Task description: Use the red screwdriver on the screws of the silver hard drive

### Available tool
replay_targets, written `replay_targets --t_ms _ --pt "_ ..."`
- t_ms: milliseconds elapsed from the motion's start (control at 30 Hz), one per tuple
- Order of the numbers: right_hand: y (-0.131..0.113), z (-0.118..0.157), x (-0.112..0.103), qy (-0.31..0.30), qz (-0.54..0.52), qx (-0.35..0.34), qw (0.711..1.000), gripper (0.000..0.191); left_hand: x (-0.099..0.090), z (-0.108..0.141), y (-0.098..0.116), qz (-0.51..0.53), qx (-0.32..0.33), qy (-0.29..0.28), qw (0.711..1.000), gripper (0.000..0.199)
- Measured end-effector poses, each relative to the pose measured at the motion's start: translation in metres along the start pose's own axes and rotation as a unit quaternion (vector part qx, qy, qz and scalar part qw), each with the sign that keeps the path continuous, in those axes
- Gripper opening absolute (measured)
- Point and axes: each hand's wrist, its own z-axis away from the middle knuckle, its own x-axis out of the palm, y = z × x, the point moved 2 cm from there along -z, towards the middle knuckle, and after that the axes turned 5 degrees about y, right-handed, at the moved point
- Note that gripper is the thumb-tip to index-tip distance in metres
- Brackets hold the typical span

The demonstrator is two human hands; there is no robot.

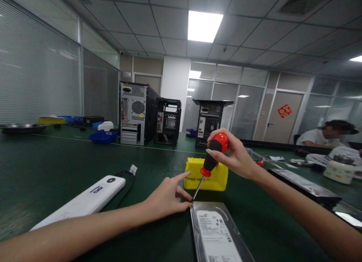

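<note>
My right hand [233,152] is wrapped round the red and black handle of a screwdriver [213,154]. The tool leans, its tip down at the far left corner of a silver hard drive [217,235] with a white label. At that same corner is my left hand [169,196]: thumb and a finger come close together beside the tip, while the index finger stretches toward a yellow bin [206,175]. Whether anything small is between the left fingertips is too small to tell. The bin stands just beyond the drive.
Left lies a white device [85,201] marked 18, with a cable. Computer cases [132,115] and a blue bin [103,137] stand farther back. Another drive [305,184] and a jar [339,169] are at the right, where a person [325,135] sits beyond.
</note>
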Motion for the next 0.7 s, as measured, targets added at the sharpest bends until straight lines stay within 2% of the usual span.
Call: replay_targets --t_ms 133,500,700 --pt "0.003 -0.001 0.000 -0.008 0.007 0.004 1.000 0.026 0.001 -0.003 0.002 0.045 -0.004 -0.002 0.999 0.084" --pt "0.000 -0.006 0.003 -0.009 0.026 -0.003 1.000 0.026 0.010 -0.004 -0.005 0.063 0.017 0.031 0.997 0.077" --pt "0.005 -0.006 0.004 -0.025 -0.037 0.039 0.998 0.028 0.010 -0.003 -0.001 0.045 0.018 0.036 0.998 0.079"
